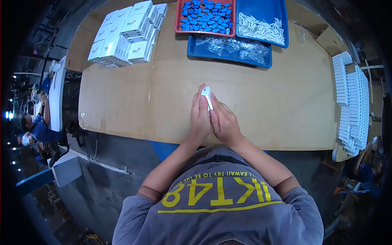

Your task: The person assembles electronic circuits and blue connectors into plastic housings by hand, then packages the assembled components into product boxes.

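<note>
Between my two hands is a small white box (206, 93), held upright over the near middle of the cardboard-covered table (253, 106). My left hand (199, 116) is closed along its left side, thumb toward me. My right hand (224, 122) presses against its right side, with the fingers pointing away from me. The palms hide most of the box; only its top end and a narrow strip show. Both forearms reach up from the lower edge.
At the far left stands a stack of white boxes (118, 34). Toward the back are a red tray (177, 24) of blue parts, a blue tray (284, 24) of white pieces and a lower blue tray (198, 52) of clear plastic bags. Rows of white boxes (353, 106) line the right edge.
</note>
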The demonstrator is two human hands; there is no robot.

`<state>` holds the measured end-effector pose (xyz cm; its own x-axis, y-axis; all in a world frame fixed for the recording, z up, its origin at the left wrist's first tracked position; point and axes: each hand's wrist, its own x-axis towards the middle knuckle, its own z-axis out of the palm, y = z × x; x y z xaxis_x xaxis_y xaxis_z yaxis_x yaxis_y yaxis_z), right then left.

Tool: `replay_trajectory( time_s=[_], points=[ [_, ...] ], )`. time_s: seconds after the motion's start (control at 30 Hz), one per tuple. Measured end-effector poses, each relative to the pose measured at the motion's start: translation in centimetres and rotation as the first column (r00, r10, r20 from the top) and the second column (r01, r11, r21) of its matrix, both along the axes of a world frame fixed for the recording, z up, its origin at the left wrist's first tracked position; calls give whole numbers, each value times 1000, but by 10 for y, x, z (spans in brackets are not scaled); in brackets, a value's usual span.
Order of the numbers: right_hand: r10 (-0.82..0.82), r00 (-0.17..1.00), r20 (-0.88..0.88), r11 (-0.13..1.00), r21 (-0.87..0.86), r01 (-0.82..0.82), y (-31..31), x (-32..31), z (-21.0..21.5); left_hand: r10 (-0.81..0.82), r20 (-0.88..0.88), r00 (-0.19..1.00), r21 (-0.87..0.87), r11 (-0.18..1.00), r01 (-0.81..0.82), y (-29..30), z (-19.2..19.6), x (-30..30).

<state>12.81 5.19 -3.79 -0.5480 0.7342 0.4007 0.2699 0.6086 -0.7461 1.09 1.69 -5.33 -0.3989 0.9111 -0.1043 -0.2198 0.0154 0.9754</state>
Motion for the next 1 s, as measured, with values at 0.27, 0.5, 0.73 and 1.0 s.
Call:
replay_trajectory(
  time_s=[0.27,0.5,0.73,1.0],
  points=[
    [-17,1000,1,998,-53,17,-7,3,2,16,14,1000,1,1000,-16,-8,5,4],
    [32,982,-188,953,-289,-86,7,-5,1,58,224,973,48,996,-70,-1,18,-5],
    [-284,809,-514,-26,-840,-543,19,11,-21,-51,134,990,179,984,27,-5,30,-3],
    [-353,685,-638,-59,-715,-697,14,23,-33,-186,-95,978,228,952,203,-6,24,-2]
  ],
)
